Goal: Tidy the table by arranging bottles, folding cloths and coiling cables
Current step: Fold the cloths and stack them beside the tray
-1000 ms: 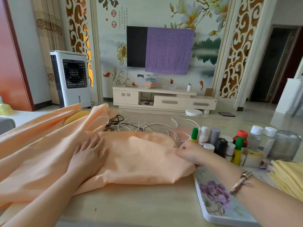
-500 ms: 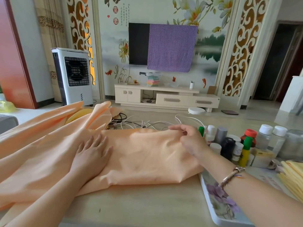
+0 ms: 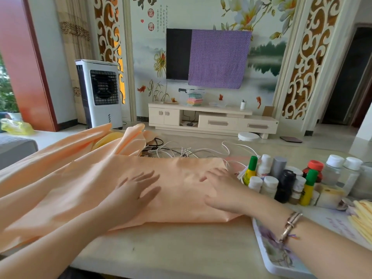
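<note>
A large peach cloth (image 3: 66, 182) lies across the left and middle of the table, its right part folded over into a flat panel. My left hand (image 3: 134, 190) rests flat on the middle of that panel, fingers spread. My right hand (image 3: 220, 185) presses flat on the panel's right end, next to the bottles. A tangle of white and black cables (image 3: 181, 151) lies behind the cloth. Several small bottles (image 3: 285, 181) stand grouped at the right. A folded yellow cloth (image 3: 362, 216) sits at the far right edge.
A white tray with a purple flower print (image 3: 269, 250) lies at the front right under my right forearm. Bare wooden table top (image 3: 171, 246) shows in front of the cloth. A glass jar (image 3: 365, 178) stands behind the bottles.
My right hand carried the cloth's right edge back and over, let go of it, and now lies flat on the panel. My left hand slid slightly right, still flat.
</note>
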Demonstrator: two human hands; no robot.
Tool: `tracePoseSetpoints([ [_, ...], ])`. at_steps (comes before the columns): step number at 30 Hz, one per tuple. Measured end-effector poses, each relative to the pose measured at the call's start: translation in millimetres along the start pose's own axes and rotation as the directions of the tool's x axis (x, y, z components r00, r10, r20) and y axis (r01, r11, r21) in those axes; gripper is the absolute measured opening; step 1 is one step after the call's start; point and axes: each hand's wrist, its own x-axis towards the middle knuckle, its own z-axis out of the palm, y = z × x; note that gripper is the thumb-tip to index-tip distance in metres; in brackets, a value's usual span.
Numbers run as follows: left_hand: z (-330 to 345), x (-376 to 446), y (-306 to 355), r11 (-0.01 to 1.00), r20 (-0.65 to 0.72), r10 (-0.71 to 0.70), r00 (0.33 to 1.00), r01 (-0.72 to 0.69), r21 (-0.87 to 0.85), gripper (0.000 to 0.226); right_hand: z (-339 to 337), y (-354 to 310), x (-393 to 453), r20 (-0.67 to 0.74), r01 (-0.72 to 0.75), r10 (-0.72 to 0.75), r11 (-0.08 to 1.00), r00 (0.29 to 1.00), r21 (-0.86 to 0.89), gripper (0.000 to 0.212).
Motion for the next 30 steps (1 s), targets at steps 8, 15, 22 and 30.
tracePoseSetpoints([
  [8, -13, -66, -23, 0.952, 0.367, 0.12, 0.922, -0.212, 0.22, 0.059, 7, -42, -36, 0.294, 0.191, -0.19, 0.981, 0.937, 0.027, 0.063],
  [15, -32, -71, -44, 0.901, 0.337, 0.164, 0.927, -0.28, 0.332, 0.056, 16, -51, -31, 0.167, 0.166, -0.123, 0.946, 0.978, -0.277, 0.043],
  [22, -72, -83, -49, 0.944, 0.187, 0.022, 0.982, -0.082, 0.318, 0.052, -12, -43, -24, 0.002, -0.008, 0.008, 0.993, 1.0, -0.114, 0.031],
  [30, -101, -74, -41, 0.961, 0.436, -0.255, 0.863, 0.276, 0.015, 0.014, -32, -44, -14, 0.401, -0.049, 0.021, 0.997, 0.916, 0.059, 0.027],
])
